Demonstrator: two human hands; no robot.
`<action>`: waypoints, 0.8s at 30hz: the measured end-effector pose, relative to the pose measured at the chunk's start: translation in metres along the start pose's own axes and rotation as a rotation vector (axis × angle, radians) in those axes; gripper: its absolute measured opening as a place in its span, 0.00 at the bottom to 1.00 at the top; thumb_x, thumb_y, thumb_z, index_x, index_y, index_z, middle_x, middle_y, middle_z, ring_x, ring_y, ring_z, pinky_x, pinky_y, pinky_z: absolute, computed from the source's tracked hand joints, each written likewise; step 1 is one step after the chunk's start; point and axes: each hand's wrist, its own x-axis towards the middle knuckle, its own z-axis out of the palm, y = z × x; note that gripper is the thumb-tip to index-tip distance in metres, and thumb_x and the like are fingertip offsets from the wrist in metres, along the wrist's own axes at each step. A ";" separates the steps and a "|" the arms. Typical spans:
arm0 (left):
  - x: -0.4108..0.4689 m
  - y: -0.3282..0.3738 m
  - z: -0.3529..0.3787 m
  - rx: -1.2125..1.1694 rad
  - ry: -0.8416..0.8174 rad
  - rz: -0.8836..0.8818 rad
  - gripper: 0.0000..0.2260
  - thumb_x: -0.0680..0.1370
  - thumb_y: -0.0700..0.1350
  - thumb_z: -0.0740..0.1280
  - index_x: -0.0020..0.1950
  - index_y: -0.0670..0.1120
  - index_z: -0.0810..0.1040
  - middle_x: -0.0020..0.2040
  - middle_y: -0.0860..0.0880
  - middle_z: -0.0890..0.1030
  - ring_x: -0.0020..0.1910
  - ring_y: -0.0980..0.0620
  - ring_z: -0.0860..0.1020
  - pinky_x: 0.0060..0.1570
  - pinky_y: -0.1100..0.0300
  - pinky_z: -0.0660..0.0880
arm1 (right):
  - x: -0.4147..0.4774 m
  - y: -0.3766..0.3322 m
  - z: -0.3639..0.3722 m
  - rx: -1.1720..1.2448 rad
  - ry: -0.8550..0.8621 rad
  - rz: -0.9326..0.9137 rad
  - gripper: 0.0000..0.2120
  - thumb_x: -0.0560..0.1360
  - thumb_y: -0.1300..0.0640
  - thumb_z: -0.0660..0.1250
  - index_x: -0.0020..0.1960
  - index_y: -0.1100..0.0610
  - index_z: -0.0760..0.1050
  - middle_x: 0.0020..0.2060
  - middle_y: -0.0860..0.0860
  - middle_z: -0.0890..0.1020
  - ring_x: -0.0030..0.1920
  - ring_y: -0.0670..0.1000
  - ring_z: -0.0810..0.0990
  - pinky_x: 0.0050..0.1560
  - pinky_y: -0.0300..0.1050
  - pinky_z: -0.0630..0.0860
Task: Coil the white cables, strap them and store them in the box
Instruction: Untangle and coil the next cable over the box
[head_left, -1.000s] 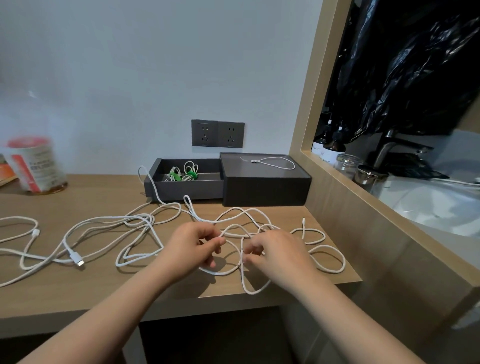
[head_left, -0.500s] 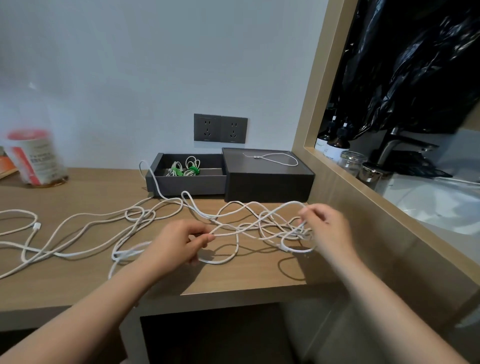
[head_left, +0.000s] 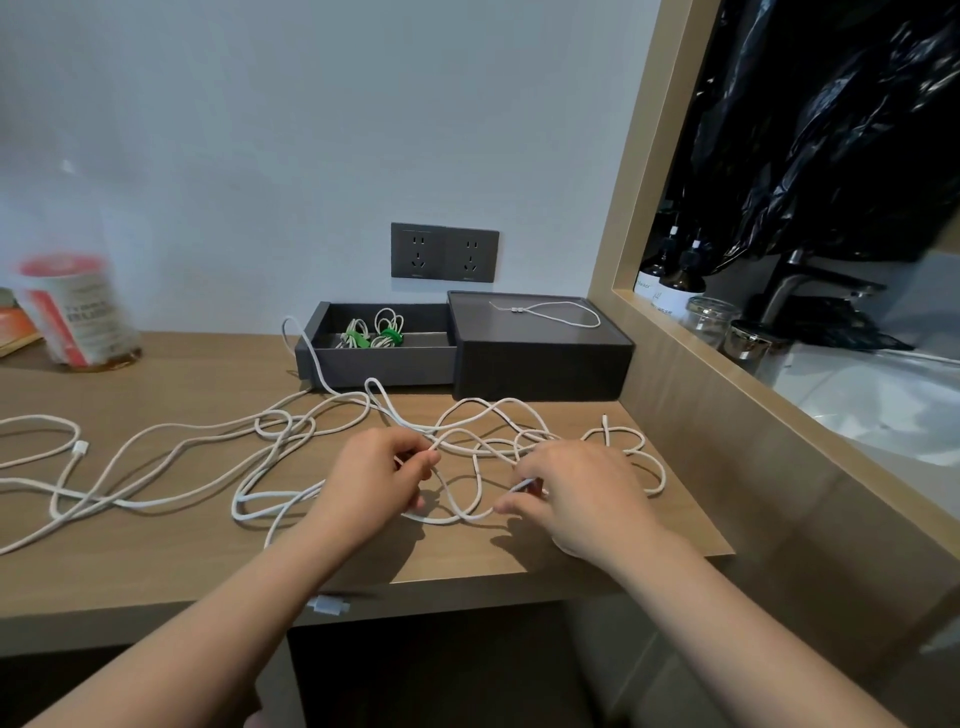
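Long white cables (head_left: 171, 470) lie tangled across the wooden desk (head_left: 182, 561). My left hand (head_left: 376, 475) pinches a strand of the cable near the desk's middle. My right hand (head_left: 576, 493) pinches another strand just to the right, low over the desk. A dark grey box (head_left: 374, 364) stands open at the back, holding two coiled cables with green straps (head_left: 371, 335). Its lid (head_left: 540, 348) sits beside it on the right with a thin white cord (head_left: 550, 314) on top. One cable end (head_left: 328, 605) hangs over the desk's front edge.
A red and white canister (head_left: 72, 309) stands at the back left. A double wall socket (head_left: 444, 252) is above the box. A wooden frame (head_left: 727, 415) borders the desk on the right, with bottles (head_left: 675, 283) and jars behind it.
My right hand has come back left and down from the desk's right edge and now pinches a strand near my left hand. The lifted cable loops have dropped onto the desk.
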 end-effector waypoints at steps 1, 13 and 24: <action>0.000 0.000 0.000 -0.008 -0.004 -0.001 0.06 0.79 0.44 0.67 0.43 0.46 0.81 0.36 0.49 0.82 0.25 0.58 0.79 0.29 0.69 0.74 | 0.000 0.002 0.001 0.069 -0.011 0.020 0.16 0.75 0.36 0.64 0.45 0.47 0.81 0.41 0.44 0.81 0.44 0.45 0.78 0.42 0.40 0.73; -0.011 -0.011 -0.002 0.031 -0.093 -0.029 0.07 0.80 0.45 0.64 0.45 0.47 0.80 0.33 0.47 0.82 0.25 0.54 0.80 0.32 0.65 0.77 | -0.009 0.063 0.006 1.044 0.344 0.762 0.18 0.81 0.49 0.60 0.40 0.58 0.78 0.34 0.50 0.77 0.37 0.49 0.73 0.35 0.42 0.67; -0.013 0.001 -0.003 0.156 -0.028 0.004 0.10 0.79 0.46 0.65 0.38 0.50 0.79 0.25 0.55 0.76 0.23 0.58 0.77 0.31 0.70 0.71 | 0.005 -0.005 -0.003 -0.160 0.128 0.117 0.10 0.78 0.45 0.64 0.54 0.48 0.80 0.45 0.47 0.81 0.46 0.50 0.80 0.41 0.43 0.72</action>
